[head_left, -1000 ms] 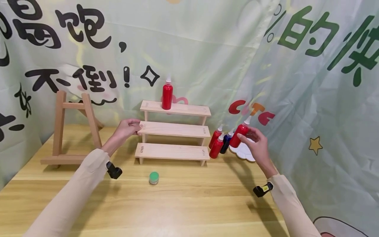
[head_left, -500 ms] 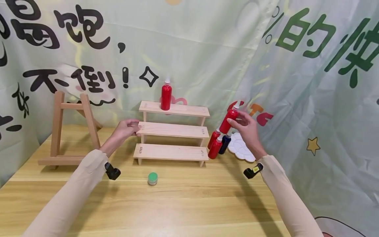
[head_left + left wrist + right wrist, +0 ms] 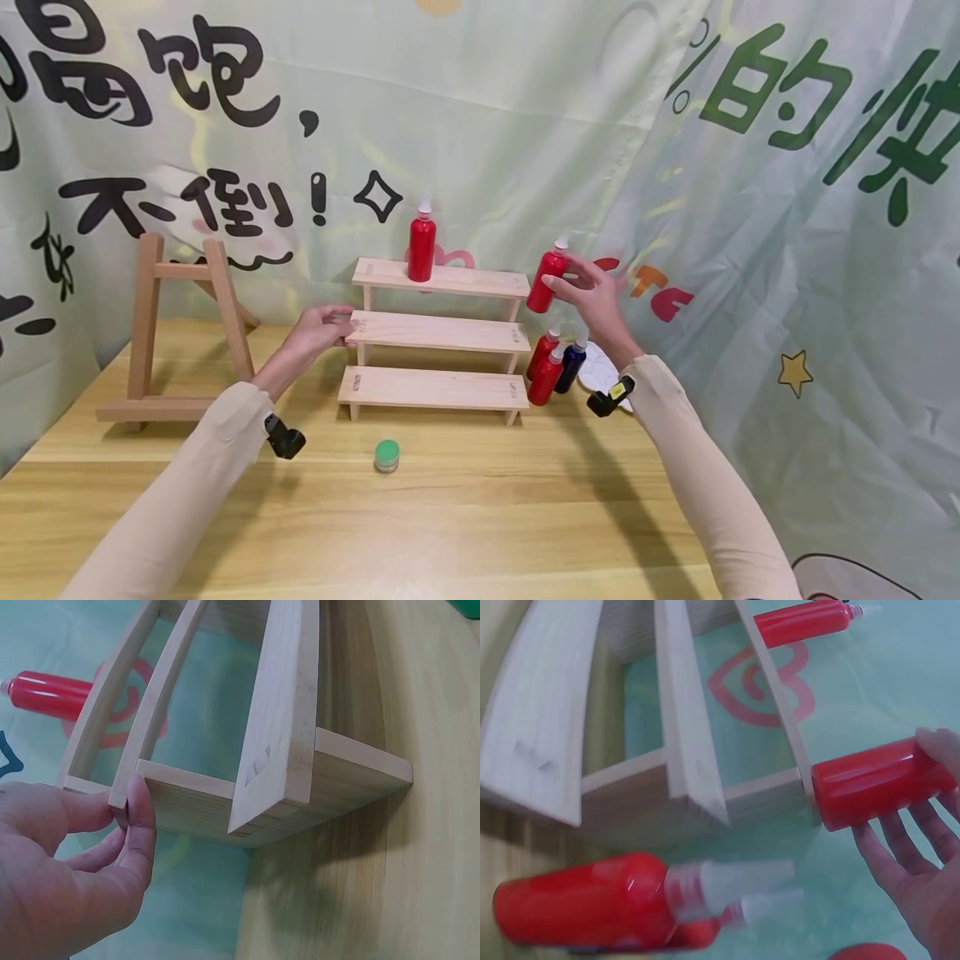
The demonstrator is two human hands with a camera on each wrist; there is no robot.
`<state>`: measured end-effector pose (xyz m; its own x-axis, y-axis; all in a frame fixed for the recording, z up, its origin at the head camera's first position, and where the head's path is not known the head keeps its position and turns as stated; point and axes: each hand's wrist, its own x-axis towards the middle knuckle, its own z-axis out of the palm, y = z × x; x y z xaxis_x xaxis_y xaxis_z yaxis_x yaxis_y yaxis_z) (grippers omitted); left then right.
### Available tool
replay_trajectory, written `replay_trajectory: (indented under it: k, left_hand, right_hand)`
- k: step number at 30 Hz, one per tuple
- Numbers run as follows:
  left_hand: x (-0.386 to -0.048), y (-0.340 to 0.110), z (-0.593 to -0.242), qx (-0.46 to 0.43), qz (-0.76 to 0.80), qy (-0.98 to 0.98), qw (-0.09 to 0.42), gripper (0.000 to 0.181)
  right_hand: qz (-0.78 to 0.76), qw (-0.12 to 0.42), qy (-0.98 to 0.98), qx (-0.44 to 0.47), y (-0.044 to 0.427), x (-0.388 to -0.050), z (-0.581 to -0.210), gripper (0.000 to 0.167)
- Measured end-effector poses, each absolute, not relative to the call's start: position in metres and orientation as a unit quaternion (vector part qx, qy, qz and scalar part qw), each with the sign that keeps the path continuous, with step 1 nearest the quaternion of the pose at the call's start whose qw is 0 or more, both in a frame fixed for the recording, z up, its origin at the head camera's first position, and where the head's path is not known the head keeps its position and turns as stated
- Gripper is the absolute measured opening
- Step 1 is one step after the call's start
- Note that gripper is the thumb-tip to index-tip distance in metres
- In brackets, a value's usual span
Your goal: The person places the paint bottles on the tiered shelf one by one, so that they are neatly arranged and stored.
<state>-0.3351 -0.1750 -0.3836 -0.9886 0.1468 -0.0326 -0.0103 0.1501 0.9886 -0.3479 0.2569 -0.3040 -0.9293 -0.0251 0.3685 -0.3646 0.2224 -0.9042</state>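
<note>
By the top R end of the wooden rack point(image 3: 442, 330), the R hand point(image 3: 596, 292) gripped a red btl point(image 3: 547, 282) btw thumb & fingers, slightly tilted, off the worktop point(image 3: 465, 525). L hand point(image 3: 311, 328) pinched the L end of the mid shelf point(image 3: 450, 332). Another red btl point(image 3: 422, 250) stood on the top shelf point(image 3: 480, 282). 2 more red btls point(image 3: 544, 382) & a dark-blue btl point(image 3: 571, 370) stood below, nr a white tray point(image 3: 594, 368). Green-lidded jar point(image 3: 386, 456) sat in front, wooden easel point(image 3: 140, 333) far L.

Glossy plastic bottle point(image 3: 547, 282), smooth wooden shelf point(image 3: 442, 330)
</note>
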Motion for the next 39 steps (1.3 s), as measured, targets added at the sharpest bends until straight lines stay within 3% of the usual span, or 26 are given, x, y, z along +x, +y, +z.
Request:
replay_trajectory:
  k: [23,39]
  left_hand:
    - [-0.332,-0.174,-0.384,0.046,0.631,0.773,0.054,0.053]
    - [-0.333,-0.174,-0.385,0.042,0.636,0.768,0.055,0.055]
  right_hand:
    - [0.638,0.115,-0.742,0.171,0.185,-0.385,-0.280,0.050]
    - [0.639,0.085,-0.743,0.181,0.140,-0.395,-0.284,0.051]
